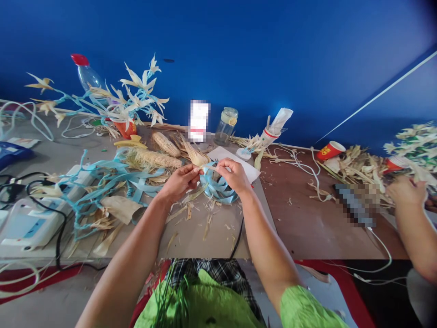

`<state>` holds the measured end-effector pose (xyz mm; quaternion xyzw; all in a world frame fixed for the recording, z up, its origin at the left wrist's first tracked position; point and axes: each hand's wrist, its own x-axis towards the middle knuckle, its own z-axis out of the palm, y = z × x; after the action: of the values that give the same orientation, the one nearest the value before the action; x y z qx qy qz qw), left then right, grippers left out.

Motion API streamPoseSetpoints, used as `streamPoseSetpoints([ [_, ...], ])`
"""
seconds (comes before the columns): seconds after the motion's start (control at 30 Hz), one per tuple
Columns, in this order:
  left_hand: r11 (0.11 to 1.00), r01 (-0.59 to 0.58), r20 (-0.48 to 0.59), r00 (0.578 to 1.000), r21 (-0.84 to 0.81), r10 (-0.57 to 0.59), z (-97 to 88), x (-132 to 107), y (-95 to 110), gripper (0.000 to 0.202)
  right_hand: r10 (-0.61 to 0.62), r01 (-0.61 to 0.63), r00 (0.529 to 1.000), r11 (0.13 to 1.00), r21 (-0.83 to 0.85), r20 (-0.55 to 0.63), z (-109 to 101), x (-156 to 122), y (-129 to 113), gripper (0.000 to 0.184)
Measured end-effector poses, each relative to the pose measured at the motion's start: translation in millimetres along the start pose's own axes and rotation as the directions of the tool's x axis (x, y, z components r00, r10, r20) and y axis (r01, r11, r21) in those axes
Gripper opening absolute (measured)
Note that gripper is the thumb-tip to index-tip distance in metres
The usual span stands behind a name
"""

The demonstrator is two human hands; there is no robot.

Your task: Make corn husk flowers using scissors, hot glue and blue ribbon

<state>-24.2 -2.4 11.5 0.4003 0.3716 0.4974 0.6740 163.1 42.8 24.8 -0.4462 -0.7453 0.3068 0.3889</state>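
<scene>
Above the table's front half, my left hand (183, 181) pinches one end of a narrow pale strip of corn husk (207, 168). The strip's other end is between the closed fingertips of my right hand (234, 174). Just beneath them lies a loose coil of light blue ribbon (220, 191), partly covered by my fingers. A bundled corn husk (195, 155) sits right behind my left hand. Left of that hand are a bare corn cob (153, 159) with silk on it and a tangle of blue-wrapped stems (102, 182).
A flower-like husk arrangement (136, 91) stands back left, near a clear bottle (87, 75). A lit phone (199, 120) and a glass jar (227, 125) stand by the blue wall. A power strip (73, 191) lies left. Another person's hand (408, 191) is at far right.
</scene>
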Motion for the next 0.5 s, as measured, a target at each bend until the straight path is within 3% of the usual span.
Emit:
streamPoseSetpoints([
  [0.23, 0.99, 0.064, 0.079, 0.994, 0.125, -0.074, -0.7, -0.7, -2.8, 0.025, -0.135, 0.16, 0.979, 0.973, -0.166, 0.153, -22.9, -2.3, -3.5, 0.011],
  [0.5, 0.968, 0.041, 0.127, 0.989, 0.246, -0.074, -1.9, 1.7, -9.4, 0.022, -0.158, 0.224, 0.941, 0.953, -0.201, 0.3, -31.8, -4.7, -6.3, 0.012],
])
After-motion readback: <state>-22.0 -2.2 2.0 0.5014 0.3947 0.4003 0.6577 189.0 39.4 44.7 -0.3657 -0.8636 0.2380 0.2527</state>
